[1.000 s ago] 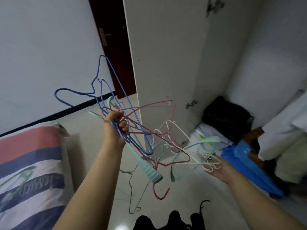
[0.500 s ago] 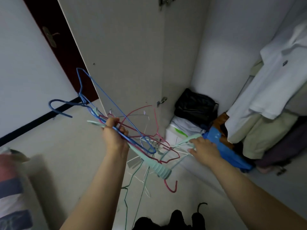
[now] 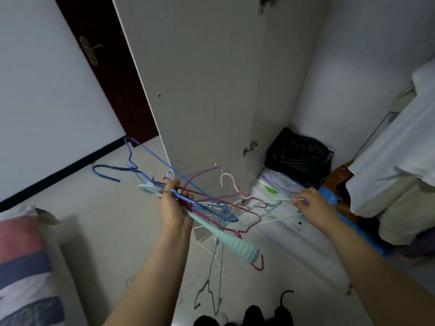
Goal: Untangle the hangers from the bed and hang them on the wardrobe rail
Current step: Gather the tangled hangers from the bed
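Observation:
A tangle of wire hangers hangs in the air in front of the wardrobe: blue, dark pink, white and green wires, plus a thick mint plastic hanger. My left hand grips the bundle from its left side. My right hand pinches a pale thin hanger wire at the tangle's right end. A green wire hanger dangles below the bundle. The wardrobe rail is not in view.
The open wardrobe door stands straight ahead. Inside at floor level lie a black bag, a white box and a blue bag. Clothes hang at the right. The striped bedding is at lower left.
The view swung away from the bed toward the wardrobe, then partly back. My right hand moved up and away from the left, now pinching a pale wire; the bundle stays in my left hand.

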Demonstrator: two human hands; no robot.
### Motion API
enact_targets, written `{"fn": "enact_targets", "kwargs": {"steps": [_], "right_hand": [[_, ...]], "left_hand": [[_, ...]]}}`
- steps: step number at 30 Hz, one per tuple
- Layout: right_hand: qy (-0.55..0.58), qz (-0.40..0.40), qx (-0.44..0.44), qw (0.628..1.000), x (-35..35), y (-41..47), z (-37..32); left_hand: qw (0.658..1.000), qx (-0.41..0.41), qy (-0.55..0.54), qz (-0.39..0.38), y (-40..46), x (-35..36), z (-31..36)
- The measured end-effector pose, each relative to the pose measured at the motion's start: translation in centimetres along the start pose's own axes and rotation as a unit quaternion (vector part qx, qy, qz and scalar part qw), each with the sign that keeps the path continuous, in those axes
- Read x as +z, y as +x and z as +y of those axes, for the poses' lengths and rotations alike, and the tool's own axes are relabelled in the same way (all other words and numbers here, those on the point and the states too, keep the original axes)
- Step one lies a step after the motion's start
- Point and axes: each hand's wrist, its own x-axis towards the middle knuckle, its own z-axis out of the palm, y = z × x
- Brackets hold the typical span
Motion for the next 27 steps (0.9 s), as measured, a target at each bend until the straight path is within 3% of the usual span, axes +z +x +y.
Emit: {"fn": "enact_targets", "kwargs": {"steps": [6, 13, 21, 27], "right_hand": [[0.018, -0.049, -0.027, 0.998, -1.9, 2.9, 1.3], [0.120, -0.110, -0.016, 0.987, -5.0, 5.5, 3.6], [-0.040, -0.115, -0.120, 0.985, -11.4, 10.0, 5.1], [-0.174, -0.086, -0.212, 0.958, -14.0, 10.7, 6.5]], "left_hand": [[1.000, 0.000, -0.013, 0.027, -0.7, 1.4, -1.8], [0.998, 0.023, -0.009, 0.055, -1.9, 4.1, -5.3], [0.989, 0.061, -0.072, 0.111, -3.1, 5.5, -9.7], [0.978, 0.060, -0.120, 0.157, -4.8, 7.1, -12.4]]}}
